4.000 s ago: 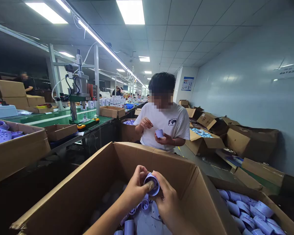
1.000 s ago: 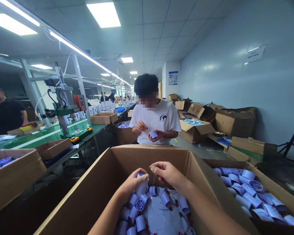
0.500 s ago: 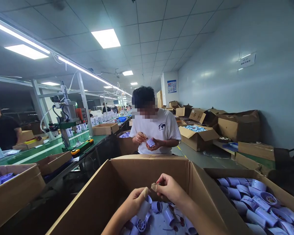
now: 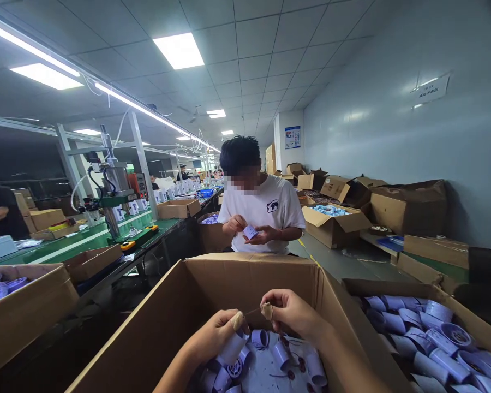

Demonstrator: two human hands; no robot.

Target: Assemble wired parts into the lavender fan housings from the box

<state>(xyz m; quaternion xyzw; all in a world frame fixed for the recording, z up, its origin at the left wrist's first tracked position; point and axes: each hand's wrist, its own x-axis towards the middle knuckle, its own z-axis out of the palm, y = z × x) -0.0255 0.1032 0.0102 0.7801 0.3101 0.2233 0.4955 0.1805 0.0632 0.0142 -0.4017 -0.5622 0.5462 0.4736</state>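
Clock read about the lilac cup, which I see inside the mouth of the carton: the left hand, at ten o'clock, is clamped round its wall; the right hand, apart at two o'clock, pinches what appears to be a thin wire stretched between the hands. Judged by look, the cup should be light, stiff and somewhat slippery, best gripped round its outer wall; the wire looks flexible and fragile, best held near its end without jerking. Similar loose cups lie at three o'clock; a co-worker is just past twelve.
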